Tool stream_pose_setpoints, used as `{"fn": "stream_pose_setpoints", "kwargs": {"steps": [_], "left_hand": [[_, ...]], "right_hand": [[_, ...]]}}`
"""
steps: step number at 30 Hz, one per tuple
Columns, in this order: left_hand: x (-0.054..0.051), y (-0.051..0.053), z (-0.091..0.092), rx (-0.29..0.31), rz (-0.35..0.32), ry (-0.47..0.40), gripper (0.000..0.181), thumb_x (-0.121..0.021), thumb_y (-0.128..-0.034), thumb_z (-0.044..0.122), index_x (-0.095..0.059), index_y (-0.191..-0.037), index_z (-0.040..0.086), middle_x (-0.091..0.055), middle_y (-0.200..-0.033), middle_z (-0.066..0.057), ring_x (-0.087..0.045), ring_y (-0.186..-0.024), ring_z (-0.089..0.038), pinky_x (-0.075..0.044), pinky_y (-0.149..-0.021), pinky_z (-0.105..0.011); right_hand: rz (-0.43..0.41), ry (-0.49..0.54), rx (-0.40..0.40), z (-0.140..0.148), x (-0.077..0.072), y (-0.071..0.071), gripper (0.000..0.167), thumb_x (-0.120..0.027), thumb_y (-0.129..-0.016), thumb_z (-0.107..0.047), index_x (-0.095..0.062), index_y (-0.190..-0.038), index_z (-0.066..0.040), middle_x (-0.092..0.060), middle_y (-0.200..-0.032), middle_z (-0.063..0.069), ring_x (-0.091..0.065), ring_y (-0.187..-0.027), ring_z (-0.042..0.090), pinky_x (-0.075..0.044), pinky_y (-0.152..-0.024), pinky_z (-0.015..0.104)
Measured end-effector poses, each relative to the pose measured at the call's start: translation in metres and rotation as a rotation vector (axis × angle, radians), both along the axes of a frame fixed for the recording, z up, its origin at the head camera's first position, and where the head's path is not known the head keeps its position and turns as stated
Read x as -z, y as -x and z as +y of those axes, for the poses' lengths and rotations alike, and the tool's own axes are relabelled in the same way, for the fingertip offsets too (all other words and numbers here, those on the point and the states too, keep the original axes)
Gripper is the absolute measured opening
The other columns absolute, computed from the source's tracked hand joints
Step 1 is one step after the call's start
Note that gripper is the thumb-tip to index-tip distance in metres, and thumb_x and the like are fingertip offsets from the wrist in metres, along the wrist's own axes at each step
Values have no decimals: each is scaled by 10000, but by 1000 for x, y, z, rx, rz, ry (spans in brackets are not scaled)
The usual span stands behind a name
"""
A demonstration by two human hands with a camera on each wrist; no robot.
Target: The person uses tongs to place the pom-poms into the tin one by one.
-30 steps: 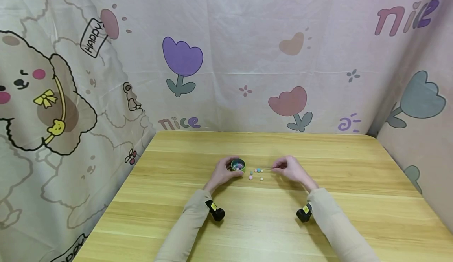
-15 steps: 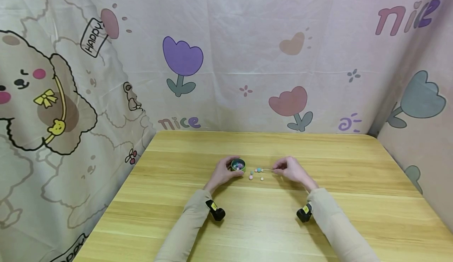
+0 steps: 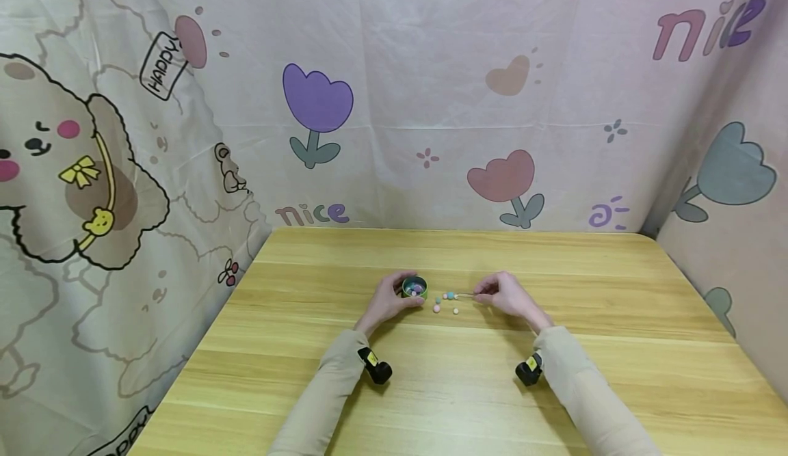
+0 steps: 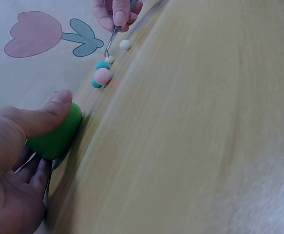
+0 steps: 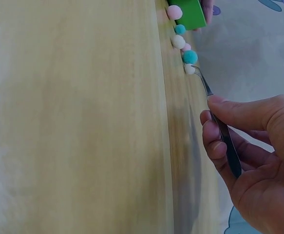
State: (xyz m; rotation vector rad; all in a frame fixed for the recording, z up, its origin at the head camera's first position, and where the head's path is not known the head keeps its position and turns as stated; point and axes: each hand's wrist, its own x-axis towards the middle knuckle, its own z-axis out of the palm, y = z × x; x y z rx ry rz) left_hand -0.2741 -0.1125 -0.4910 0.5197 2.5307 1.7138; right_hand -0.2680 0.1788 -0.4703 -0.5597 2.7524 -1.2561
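Observation:
In the head view my left hand (image 3: 388, 302) grips a small round green container (image 4: 66, 134), thumb on the near side and fingers behind. Its open top shows several pom-poms inside. My right hand (image 5: 258, 156) pinches a pair of metal tweezers (image 5: 226, 141) between thumb and fingers. The bent tips are at a small white pom-pom (image 5: 189, 69), right beside a larger teal pom-pom (image 5: 190, 57); whether they grip it I cannot tell. Between the hands also lie a pink pom-pom (image 5: 174, 12), a small teal pom-pom (image 5: 180, 29) and another white pom-pom (image 5: 179, 42).
All of this sits on a wood-grain table (image 3: 455, 387), towards its far half. A printed curtain (image 3: 418, 100) hangs behind the back edge and along both sides. Each wrist wears a black camera (image 3: 375, 367).

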Motion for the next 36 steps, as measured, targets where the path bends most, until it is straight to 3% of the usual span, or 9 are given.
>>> {"fn": "stream_pose_setpoints", "kwargs": {"steps": [36], "left_hand": [[-1,-1,1,-2,2,16,617,-824,-813,47,-559,-1361,-54,-613,-1358,-253,-588,-1282,-408,-450,-1156,-511]], "right_hand": [[-21,15,23,3,-3,-3,67,-725,-873,-41,-754,-922,-6,-714,-808,59,-554,-695,100,-465,-598,179]]}}
